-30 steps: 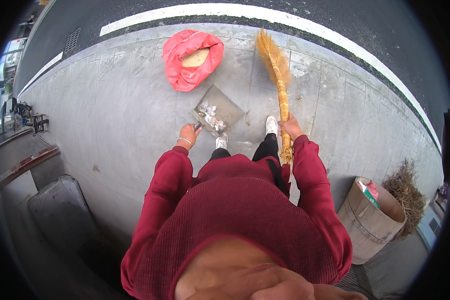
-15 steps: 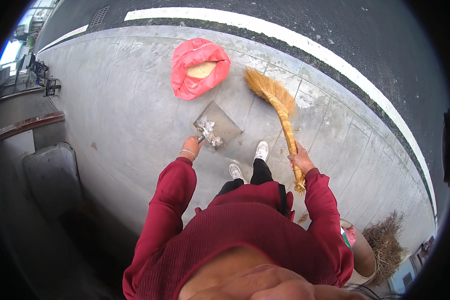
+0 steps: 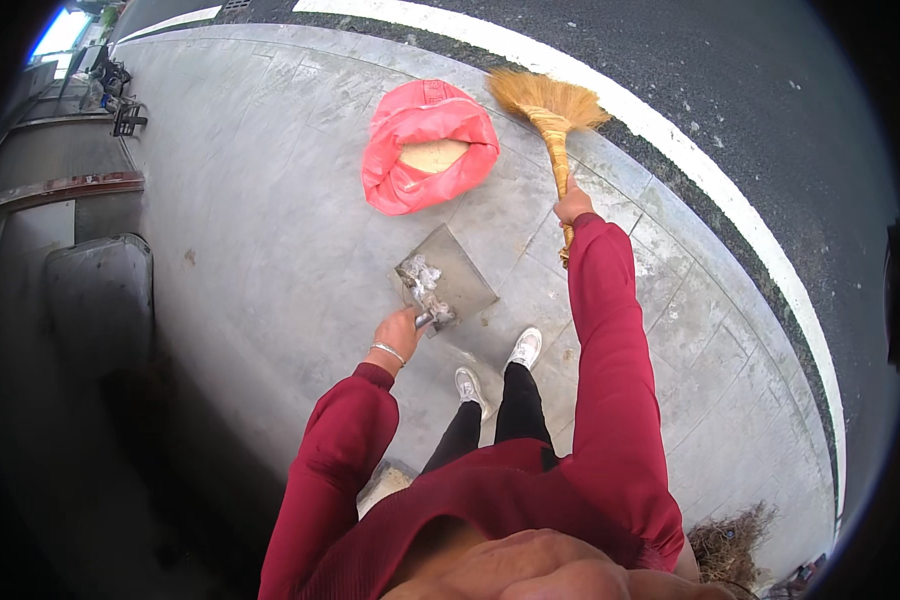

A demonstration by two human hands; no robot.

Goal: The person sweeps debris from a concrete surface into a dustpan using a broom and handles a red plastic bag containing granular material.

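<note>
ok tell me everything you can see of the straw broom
The golden-tan straw broom has fine bristles fanned wide and a slim handle bound in yellowish wrapping. The bristles point away, at the edge of the grey pavement near the white road line; whether they touch down is unclear. The bare right hand grips the handle partway along.
</note>
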